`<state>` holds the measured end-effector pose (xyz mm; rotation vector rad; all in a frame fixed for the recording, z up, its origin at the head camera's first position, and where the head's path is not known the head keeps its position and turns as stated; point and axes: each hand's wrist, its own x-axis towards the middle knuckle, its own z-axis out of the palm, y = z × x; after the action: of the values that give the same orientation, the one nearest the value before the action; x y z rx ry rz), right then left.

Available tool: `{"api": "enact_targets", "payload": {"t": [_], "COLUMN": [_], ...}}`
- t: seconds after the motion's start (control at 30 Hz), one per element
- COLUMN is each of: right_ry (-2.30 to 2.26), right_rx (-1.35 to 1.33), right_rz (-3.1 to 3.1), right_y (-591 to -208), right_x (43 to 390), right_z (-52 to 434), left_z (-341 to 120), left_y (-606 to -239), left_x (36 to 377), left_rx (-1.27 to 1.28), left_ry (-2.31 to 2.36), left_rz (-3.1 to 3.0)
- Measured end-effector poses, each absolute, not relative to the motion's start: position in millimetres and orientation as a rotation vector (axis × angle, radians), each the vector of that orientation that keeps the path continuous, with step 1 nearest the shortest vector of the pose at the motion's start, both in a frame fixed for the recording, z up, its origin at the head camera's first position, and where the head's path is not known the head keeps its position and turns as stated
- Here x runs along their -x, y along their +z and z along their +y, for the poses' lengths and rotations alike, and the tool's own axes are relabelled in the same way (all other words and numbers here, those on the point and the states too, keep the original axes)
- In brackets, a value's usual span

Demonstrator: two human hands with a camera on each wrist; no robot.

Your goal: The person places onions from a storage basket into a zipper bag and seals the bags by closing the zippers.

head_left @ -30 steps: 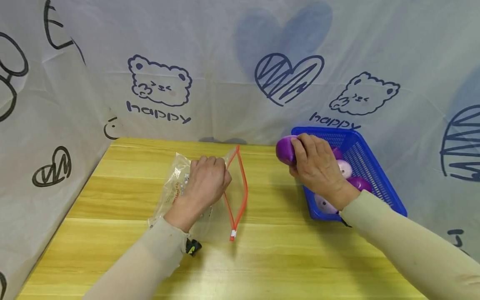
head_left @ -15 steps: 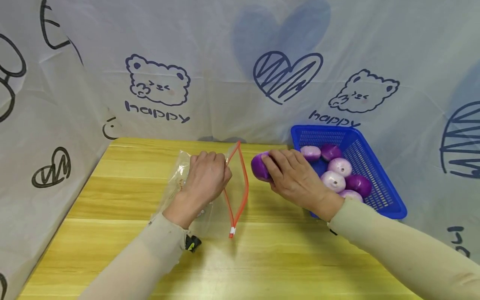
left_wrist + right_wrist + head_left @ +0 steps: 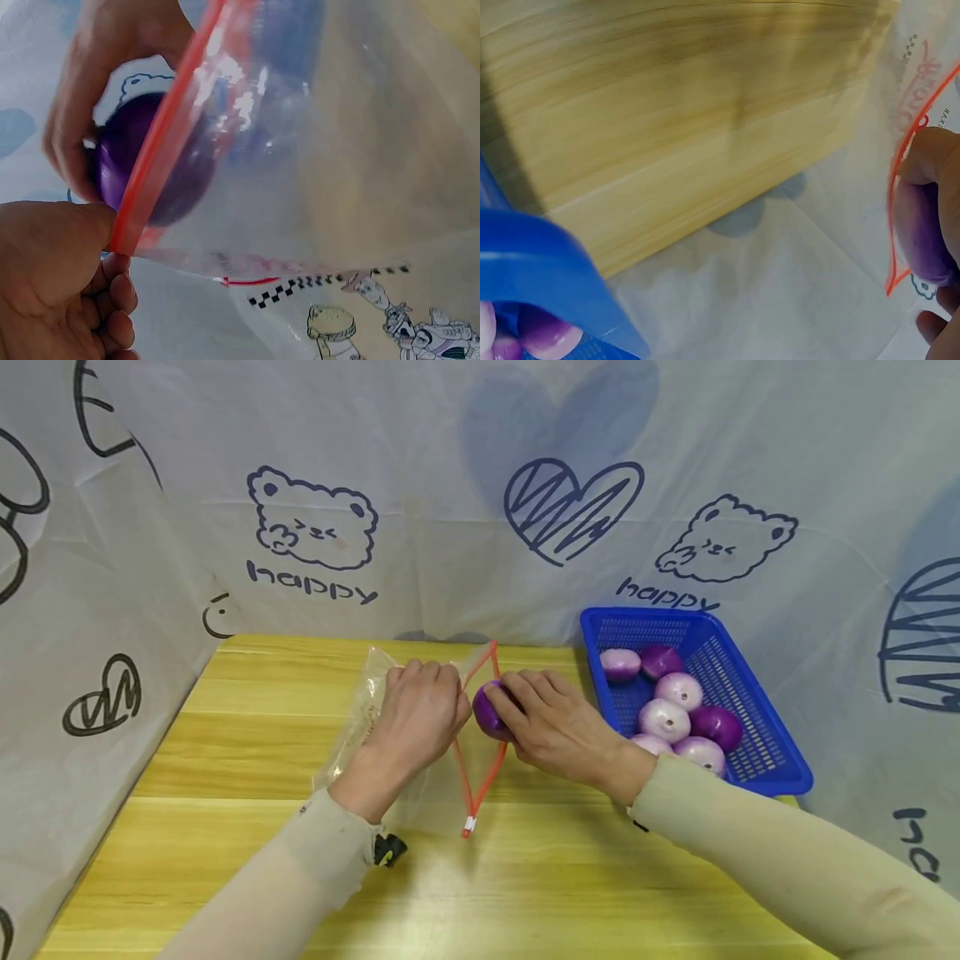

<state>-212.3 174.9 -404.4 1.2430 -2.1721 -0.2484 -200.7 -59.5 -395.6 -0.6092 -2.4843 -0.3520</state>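
While my left hand (image 3: 420,714) is pinching the red edge of the bag (image 3: 390,727) to hold its mouth up, my right hand (image 3: 551,727) is curling its fingers around a purple onion (image 3: 487,714). The onion is sitting right at the bag's mouth. More onions are lying in the blue basket (image 3: 757,752) beside me on the table (image 3: 247,752).

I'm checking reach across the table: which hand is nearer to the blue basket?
Right. The right hand holds a purple onion just left of the blue basket; the left hand grips the bag farther left.
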Motion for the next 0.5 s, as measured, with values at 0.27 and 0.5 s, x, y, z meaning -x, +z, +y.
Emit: {"api": "enact_targets", "payload": {"t": [0.27, 0.5], "right_ry": [-0.317, -0.428], "right_rx": [-1.186, -1.227], "right_rz": [-2.25, -2.261], "right_y": [-403, -401], "right_x": [217, 216], "right_z": [169, 167], "left_z": [-55, -53], "left_y": [-389, -380], "left_x": [193, 188], "left_rx": [0.624, 0.609], "left_ry": [-0.395, -0.443], "left_rz": [-2.489, -2.513]}}
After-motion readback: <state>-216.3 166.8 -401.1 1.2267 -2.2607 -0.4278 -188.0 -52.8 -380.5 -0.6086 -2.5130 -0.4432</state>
